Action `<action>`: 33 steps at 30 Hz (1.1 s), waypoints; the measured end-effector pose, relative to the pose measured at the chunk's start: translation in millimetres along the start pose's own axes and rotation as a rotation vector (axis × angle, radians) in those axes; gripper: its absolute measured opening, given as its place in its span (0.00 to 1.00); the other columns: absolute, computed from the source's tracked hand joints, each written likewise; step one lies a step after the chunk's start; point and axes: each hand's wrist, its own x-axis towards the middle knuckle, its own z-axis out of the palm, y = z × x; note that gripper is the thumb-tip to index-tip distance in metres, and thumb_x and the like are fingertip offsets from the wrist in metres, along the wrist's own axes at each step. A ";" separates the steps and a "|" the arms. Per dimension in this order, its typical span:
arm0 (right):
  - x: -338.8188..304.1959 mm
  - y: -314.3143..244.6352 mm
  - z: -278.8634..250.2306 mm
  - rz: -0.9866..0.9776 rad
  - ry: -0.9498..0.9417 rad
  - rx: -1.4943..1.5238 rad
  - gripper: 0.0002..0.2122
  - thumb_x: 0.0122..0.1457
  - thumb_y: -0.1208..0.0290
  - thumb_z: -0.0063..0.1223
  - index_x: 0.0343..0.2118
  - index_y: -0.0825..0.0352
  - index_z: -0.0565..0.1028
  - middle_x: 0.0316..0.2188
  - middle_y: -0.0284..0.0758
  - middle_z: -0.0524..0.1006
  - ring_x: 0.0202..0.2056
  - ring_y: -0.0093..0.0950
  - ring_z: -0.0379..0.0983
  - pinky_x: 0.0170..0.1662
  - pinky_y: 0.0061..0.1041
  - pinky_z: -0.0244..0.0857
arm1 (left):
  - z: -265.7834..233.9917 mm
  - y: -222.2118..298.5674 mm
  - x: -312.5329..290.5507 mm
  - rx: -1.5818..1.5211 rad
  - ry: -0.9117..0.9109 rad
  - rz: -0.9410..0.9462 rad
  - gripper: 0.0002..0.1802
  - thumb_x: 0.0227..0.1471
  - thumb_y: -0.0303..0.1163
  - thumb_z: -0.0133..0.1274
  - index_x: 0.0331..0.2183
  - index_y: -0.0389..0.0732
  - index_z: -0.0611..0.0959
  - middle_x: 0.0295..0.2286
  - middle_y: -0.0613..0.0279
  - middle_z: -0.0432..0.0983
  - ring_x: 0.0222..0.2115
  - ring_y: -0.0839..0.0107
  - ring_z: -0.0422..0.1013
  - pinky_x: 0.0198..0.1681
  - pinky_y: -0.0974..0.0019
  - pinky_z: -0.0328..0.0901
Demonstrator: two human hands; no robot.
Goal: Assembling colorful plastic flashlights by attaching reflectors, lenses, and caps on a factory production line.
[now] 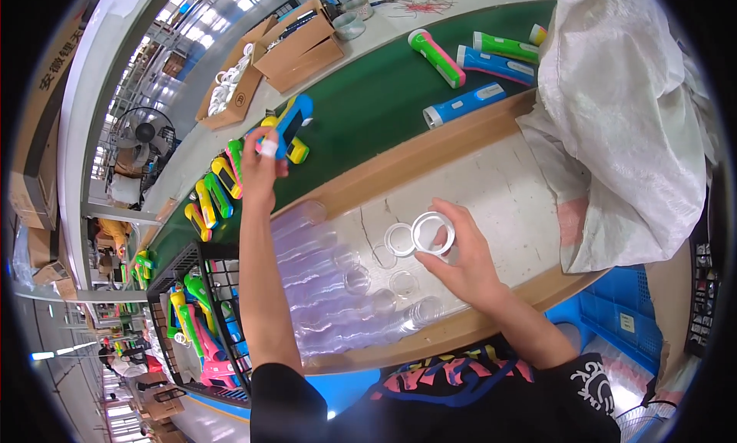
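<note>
My left hand is closed round a blue flashlight above the far edge of the cardboard tray, with a small white piece at its fingers. Yellow flashlights lie just beside and beneath it. Between the thumb and fingers of my right hand is a white ring, held over the tray. A second, thinner white ring shows right beside it; whether it touches the held one I cannot tell. Stacks of clear plastic discs fill the tray's left part, and a few loose ones lie near them.
Several green, blue and pink flashlights lie on the green belt. A black crate of flashlights stands at the left. White woven sacking covers the right side. Cardboard boxes stand beyond the belt; one holds white rings.
</note>
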 end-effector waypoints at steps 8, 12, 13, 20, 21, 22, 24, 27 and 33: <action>4.7 5.3 2.3 0.064 0.093 0.140 0.36 0.44 0.74 0.63 0.56 0.68 0.54 0.44 0.41 0.71 0.39 0.32 0.72 0.41 0.27 0.67 | -19.2 74.0 -152.7 -0.287 -0.190 0.037 0.18 0.53 0.43 0.48 0.41 0.42 0.67 0.26 0.60 0.69 0.17 0.74 0.67 0.15 0.73 0.60; 1.4 5.8 5.6 0.011 0.116 0.227 0.37 0.44 0.74 0.64 0.56 0.69 0.53 0.44 0.41 0.71 0.41 0.32 0.73 0.42 0.27 0.67 | -26.5 71.5 -192.3 -0.337 -0.357 0.073 0.24 0.49 0.46 0.54 0.40 0.41 0.68 0.28 0.62 0.67 0.18 0.72 0.67 0.17 0.72 0.61; 0.6 6.7 6.1 0.008 0.117 0.225 0.37 0.44 0.74 0.64 0.56 0.69 0.53 0.44 0.41 0.71 0.41 0.32 0.73 0.42 0.27 0.67 | -29.2 70.4 -199.2 -0.343 -0.345 0.054 0.24 0.48 0.47 0.55 0.40 0.42 0.68 0.28 0.62 0.67 0.18 0.72 0.67 0.17 0.72 0.61; -3.6 6.4 8.4 -0.042 0.060 0.119 0.36 0.42 0.72 0.66 0.53 0.68 0.56 0.44 0.43 0.71 0.42 0.33 0.73 0.45 0.27 0.66 | -39.9 76.3 -223.0 -0.436 -0.293 0.017 0.26 0.46 0.49 0.56 0.40 0.44 0.67 0.27 0.61 0.68 0.17 0.67 0.68 0.16 0.68 0.62; -4.3 6.2 9.0 -0.040 0.046 0.106 0.36 0.41 0.72 0.66 0.53 0.68 0.57 0.44 0.43 0.71 0.42 0.33 0.72 0.45 0.27 0.66 | -40.7 72.6 -225.3 -0.443 -0.296 0.009 0.26 0.46 0.49 0.56 0.40 0.44 0.67 0.27 0.61 0.68 0.18 0.67 0.68 0.16 0.68 0.62; -4.9 4.5 9.3 -0.039 0.045 0.106 0.36 0.41 0.72 0.66 0.53 0.68 0.57 0.44 0.43 0.71 0.42 0.33 0.72 0.45 0.27 0.66 | -40.9 68.2 -227.4 -0.451 -0.299 0.001 0.25 0.46 0.48 0.56 0.39 0.44 0.67 0.27 0.61 0.68 0.18 0.67 0.68 0.16 0.68 0.62; -5.7 -1.2 8.4 0.016 0.004 0.214 0.34 0.42 0.72 0.66 0.51 0.68 0.59 0.44 0.43 0.70 0.43 0.34 0.72 0.46 0.28 0.66 | -40.3 62.0 -232.8 -0.402 -0.213 -0.007 0.29 0.42 0.53 0.58 0.38 0.46 0.66 0.23 0.57 0.69 0.15 0.66 0.67 0.12 0.71 0.60; -4.9 -1.5 4.3 -0.117 0.016 0.174 0.31 0.42 0.72 0.65 0.50 0.69 0.60 0.44 0.42 0.70 0.43 0.33 0.71 0.46 0.28 0.66 | -56.4 55.8 -240.0 -0.329 -0.264 0.066 0.21 0.47 0.39 0.56 0.39 0.39 0.69 0.31 0.60 0.67 0.23 0.72 0.69 0.22 0.72 0.65; -6.1 -14.5 -2.6 -0.062 -0.180 0.179 0.29 0.42 0.79 0.63 0.48 0.69 0.62 0.46 0.40 0.69 0.48 0.30 0.68 0.51 0.27 0.62 | -78.1 60.9 -242.2 -0.039 -0.327 0.272 0.17 0.43 0.29 0.55 0.38 0.38 0.72 0.33 0.57 0.68 0.29 0.69 0.67 0.30 0.68 0.63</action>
